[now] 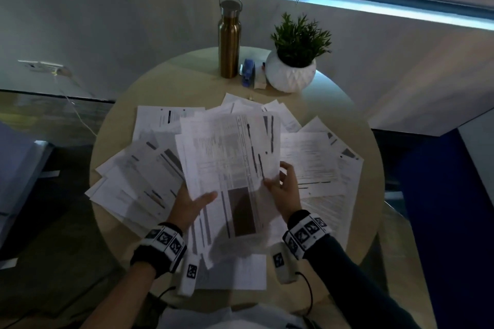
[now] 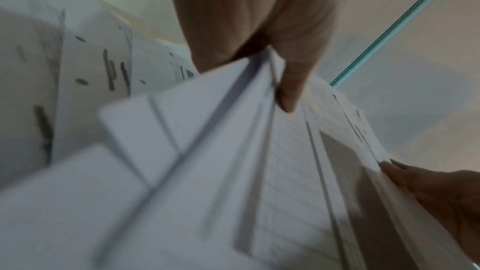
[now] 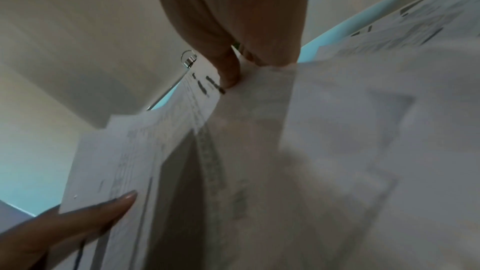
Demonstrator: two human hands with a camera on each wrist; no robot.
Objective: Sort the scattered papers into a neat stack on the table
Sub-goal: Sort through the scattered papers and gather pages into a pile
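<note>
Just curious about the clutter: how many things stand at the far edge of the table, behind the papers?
3 clear ones: a gold bottle, a blue stapler beside it, and a potted plant on the right. Something small and pale lies between stapler and pot.

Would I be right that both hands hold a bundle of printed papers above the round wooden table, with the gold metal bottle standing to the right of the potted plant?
Not quite: in the head view the gold metal bottle stands left of the potted plant. The rest holds.
</note>
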